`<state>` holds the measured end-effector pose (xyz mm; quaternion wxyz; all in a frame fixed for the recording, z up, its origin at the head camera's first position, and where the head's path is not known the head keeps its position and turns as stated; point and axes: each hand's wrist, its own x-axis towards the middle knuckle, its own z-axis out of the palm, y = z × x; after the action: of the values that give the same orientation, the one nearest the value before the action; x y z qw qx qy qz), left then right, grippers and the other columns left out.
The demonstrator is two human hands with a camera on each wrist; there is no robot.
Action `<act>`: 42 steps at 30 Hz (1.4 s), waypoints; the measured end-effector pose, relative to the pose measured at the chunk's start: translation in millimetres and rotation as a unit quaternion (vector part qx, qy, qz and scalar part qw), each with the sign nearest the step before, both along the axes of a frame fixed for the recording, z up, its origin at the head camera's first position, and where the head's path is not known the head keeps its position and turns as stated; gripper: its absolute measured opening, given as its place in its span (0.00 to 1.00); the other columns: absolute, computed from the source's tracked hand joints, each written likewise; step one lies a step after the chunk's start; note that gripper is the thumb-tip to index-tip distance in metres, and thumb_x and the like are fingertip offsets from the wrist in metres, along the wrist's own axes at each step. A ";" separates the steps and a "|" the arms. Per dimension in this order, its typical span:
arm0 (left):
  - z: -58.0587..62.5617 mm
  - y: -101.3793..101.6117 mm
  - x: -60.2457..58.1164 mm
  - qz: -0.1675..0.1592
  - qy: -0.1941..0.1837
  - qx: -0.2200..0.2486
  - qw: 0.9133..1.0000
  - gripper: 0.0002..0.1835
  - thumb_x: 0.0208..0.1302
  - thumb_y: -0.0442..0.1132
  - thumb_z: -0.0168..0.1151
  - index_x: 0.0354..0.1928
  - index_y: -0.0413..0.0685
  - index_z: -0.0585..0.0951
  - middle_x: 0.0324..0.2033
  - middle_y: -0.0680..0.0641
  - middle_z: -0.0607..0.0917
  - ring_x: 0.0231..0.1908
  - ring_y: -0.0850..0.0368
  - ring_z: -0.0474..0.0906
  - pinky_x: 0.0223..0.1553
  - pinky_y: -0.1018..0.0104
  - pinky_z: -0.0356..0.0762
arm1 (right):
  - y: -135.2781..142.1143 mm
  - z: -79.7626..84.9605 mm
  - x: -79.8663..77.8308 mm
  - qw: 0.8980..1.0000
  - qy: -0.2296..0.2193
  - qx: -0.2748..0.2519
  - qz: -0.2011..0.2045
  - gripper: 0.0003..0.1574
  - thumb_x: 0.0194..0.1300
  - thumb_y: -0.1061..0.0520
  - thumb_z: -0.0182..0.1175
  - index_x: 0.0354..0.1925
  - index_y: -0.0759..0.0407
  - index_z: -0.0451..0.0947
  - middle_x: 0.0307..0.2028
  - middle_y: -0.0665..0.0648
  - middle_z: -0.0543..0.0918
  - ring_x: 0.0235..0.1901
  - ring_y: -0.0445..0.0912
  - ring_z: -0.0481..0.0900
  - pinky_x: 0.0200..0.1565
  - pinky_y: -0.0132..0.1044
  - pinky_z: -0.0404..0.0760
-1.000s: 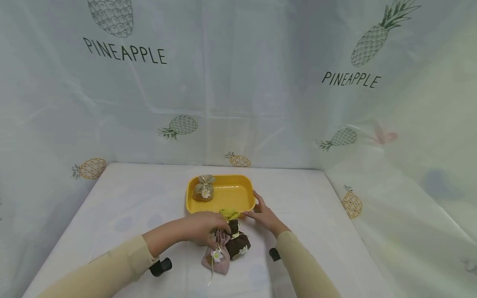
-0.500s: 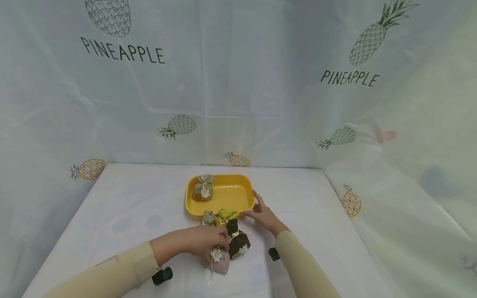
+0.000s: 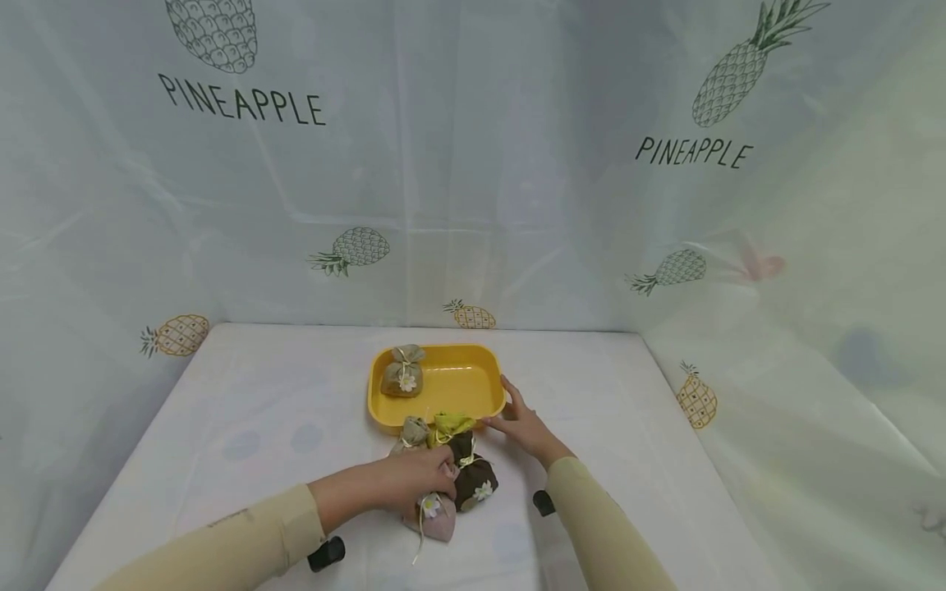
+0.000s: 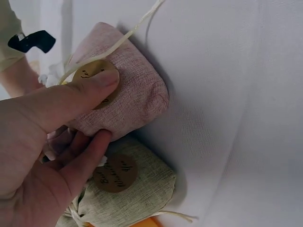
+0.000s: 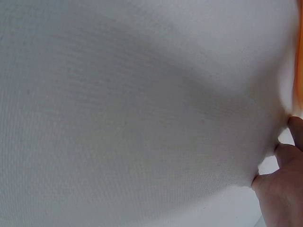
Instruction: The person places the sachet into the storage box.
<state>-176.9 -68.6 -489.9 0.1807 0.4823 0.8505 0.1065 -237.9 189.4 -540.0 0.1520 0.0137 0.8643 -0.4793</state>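
Observation:
My left hand (image 3: 414, 483) pinches a pink cloth sachet (image 3: 436, 527) with a white flower and a trailing ribbon. In the left wrist view the thumb lies on a round kraft sticker on this sachet (image 4: 137, 90), fingers beneath. Beside it lies a grey-green sachet (image 4: 151, 187) with a similar sticker. A dark brown sachet (image 3: 476, 482) and a yellow-green one (image 3: 452, 423), partly hidden, lie close by. My right hand (image 3: 526, 427) touches the near right corner of a yellow tray (image 3: 476, 396), thumb in front, extended fingers along its side. The right wrist view shows only part of that hand.
One tan sachet (image 3: 402, 381) with a white flower sits at the left inside the tray. White cloth covers the table (image 3: 281, 386). A pineapple-print curtain (image 3: 502, 164) encloses its back and sides.
My left hand has drawn back slightly and moved down over the pink sachet, uncovering the grey-green sachet by the tray. The right hand and the tray stay in place.

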 end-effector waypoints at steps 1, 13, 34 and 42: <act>-0.7 0.4 0.2 0.000 0.002 0.000 1.000 0.30 0.38 0.34 0.82 0.44 0.69 0.84 0.50 0.56 0.70 0.44 0.66 0.70 0.48 0.69 0.75 | 0.1 0.2 0.0 1.000 0.000 -0.001 -0.001 0.58 0.57 0.31 0.65 0.75 0.26 0.43 0.70 0.57 0.65 0.72 0.62 0.49 0.62 0.73 0.44; 2.6 2.3 -4.1 -0.004 -0.030 0.022 0.999 0.16 0.47 0.34 0.78 0.34 0.62 0.84 0.38 0.59 0.70 0.34 0.69 0.67 0.38 0.75 0.71 | 2.3 1.6 -0.7 1.000 0.022 0.004 0.012 0.57 0.60 0.34 0.64 0.76 0.31 0.41 0.67 0.58 0.68 0.73 0.58 0.47 0.65 0.64 0.24; 73.7 -4.2 -32.5 0.024 -0.049 0.081 0.995 0.22 0.39 0.32 0.82 0.34 0.63 0.82 0.37 0.61 0.71 0.38 0.67 0.70 0.43 0.73 0.74 | 2.4 5.7 0.7 1.000 0.014 0.013 0.003 0.58 0.59 0.34 0.64 0.77 0.33 0.42 0.68 0.58 0.67 0.73 0.60 0.42 0.65 0.65 0.27; 95.5 -6.2 -53.2 0.041 -0.038 0.104 0.993 0.21 0.43 0.31 0.80 0.35 0.61 0.81 0.37 0.59 0.71 0.37 0.62 0.70 0.41 0.68 0.74 | 2.1 1.3 2.6 1.000 0.004 0.008 0.007 0.58 0.58 0.32 0.64 0.76 0.28 0.41 0.69 0.57 0.66 0.74 0.61 0.38 0.65 0.67 0.26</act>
<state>-230.1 -74.8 -394.4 0.1571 0.4592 0.8462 0.2200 -235.3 191.5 -538.7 0.1523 0.0068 0.8686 -0.4715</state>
